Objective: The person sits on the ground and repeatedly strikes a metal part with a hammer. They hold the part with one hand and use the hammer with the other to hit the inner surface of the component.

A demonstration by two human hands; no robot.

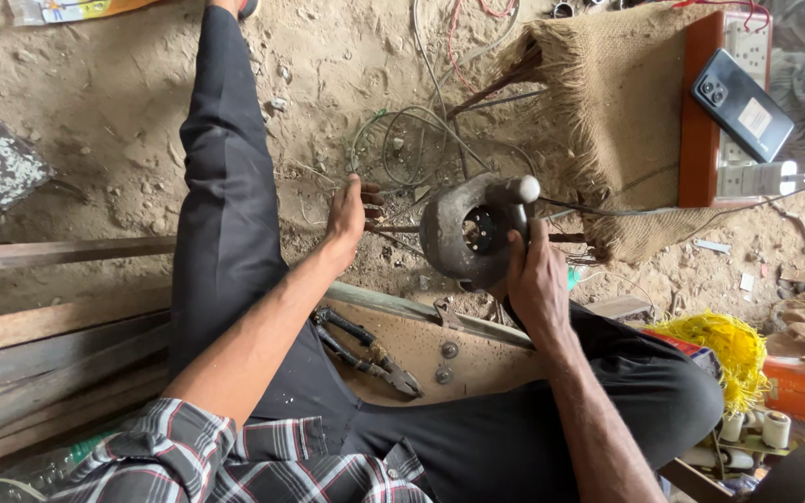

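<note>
Fingers (524,244) of right hand (535,279) clamped around dark round motor housing (468,231); left hand (347,216) outstretched, fingers loosely together.

- The round metal housing (470,233) in the right hand (535,279) was dull grey-brown, its shaft tip pale silver.
- Beyond the right hand, the burlap sack (621,102) was tan, the board (701,121) orange-red, the phone (743,104) black.
- Right of that hand, the frayed bundle (721,346) was bright yellow.
- Below the left hand (347,219), the trousers (230,205) were black, the shirt (235,456) checked red, black and white.
</note>
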